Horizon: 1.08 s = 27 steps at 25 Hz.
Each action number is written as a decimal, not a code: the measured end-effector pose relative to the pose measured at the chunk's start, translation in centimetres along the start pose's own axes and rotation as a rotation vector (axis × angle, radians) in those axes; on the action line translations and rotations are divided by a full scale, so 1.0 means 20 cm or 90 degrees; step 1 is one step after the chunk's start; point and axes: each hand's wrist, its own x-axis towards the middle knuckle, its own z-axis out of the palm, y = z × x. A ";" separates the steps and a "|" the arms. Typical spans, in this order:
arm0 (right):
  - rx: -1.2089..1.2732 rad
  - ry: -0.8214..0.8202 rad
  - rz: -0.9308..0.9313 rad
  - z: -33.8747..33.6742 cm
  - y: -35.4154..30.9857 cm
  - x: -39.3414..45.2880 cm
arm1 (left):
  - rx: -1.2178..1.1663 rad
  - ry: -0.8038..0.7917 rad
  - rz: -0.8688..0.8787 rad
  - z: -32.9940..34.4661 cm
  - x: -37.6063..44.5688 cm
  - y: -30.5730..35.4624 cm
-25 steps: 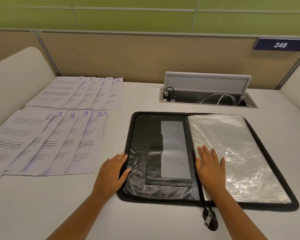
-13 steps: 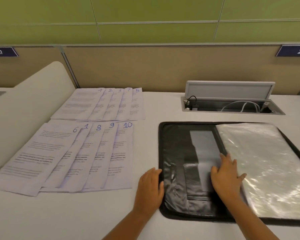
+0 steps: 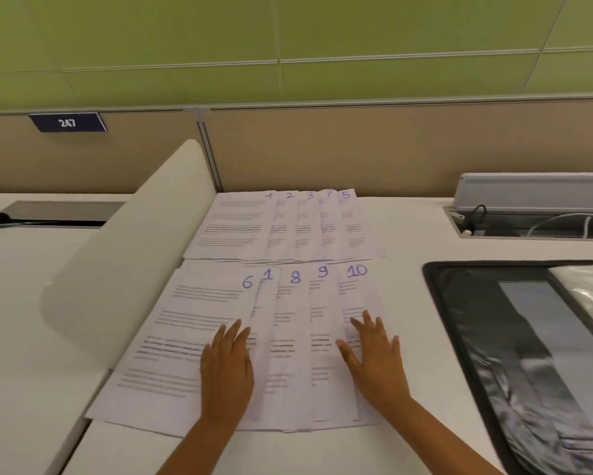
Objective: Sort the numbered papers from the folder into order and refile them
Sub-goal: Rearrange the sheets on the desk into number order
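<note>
The left hand (image 3: 227,366) lies flat, grip apart, on paper 6 (image 3: 192,337). The right hand (image 3: 373,358), fingers spread, presses paper 10 (image 3: 358,293). The open folder (image 3: 466,337) lies to its right.

On the desk (image 3: 408,234) two rows of overlapping papers lie one behind the other. The far row (image 3: 284,228), at 12 o'clock, shows the numbers 4, 2, 3, 7, 5 from left to right. The near row (image 3: 240,337) shows 6, 1, 8, 9, 10. The left hand (image 3: 227,365) lies on sheet 6 (image 3: 185,337) at its edge with sheet 1 (image 3: 265,303). The right hand (image 3: 373,358) lies on sheet 10 (image 3: 356,289). The open folder (image 3: 514,354) lies at 3 o'clock of the near row, well apart. The cable box (image 3: 535,214) sits behind the folder, at 1 o'clock. A curved divider (image 3: 133,255) stands at 9 o'clock of the papers.
</note>
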 end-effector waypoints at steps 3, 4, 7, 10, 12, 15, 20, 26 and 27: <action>-0.119 -0.029 -0.004 0.10 -0.07 0.06 | 0.082 -0.060 -0.048 0.01 -0.04 -0.20; -0.158 -0.040 -0.003 0.11 -0.07 0.06 | 0.097 -0.064 -0.049 0.02 -0.06 -0.24; -0.196 -0.041 0.012 0.12 -0.07 0.04 | 0.100 -0.096 -0.054 0.03 -0.10 -0.25; -0.227 -0.043 0.033 0.09 -0.04 -0.02 | 0.078 -0.142 -0.061 0.04 -0.13 -0.17; -0.233 -0.040 0.055 0.07 -0.01 -0.05 | 0.074 -0.144 -0.068 0.06 -0.15 -0.14; -0.240 -0.033 0.079 0.04 0.03 -0.09 | 0.055 -0.168 -0.081 0.05 -0.14 -0.10; -0.246 -0.033 0.089 0.03 0.04 -0.11 | 0.055 -0.177 -0.093 0.03 -0.14 -0.07; -0.239 -0.029 0.088 0.03 0.05 -0.11 | 0.054 -0.187 -0.100 0.01 -0.14 -0.05; -0.241 -0.028 0.086 0.03 0.05 -0.11 | 0.054 -0.184 -0.098 0.01 -0.14 -0.05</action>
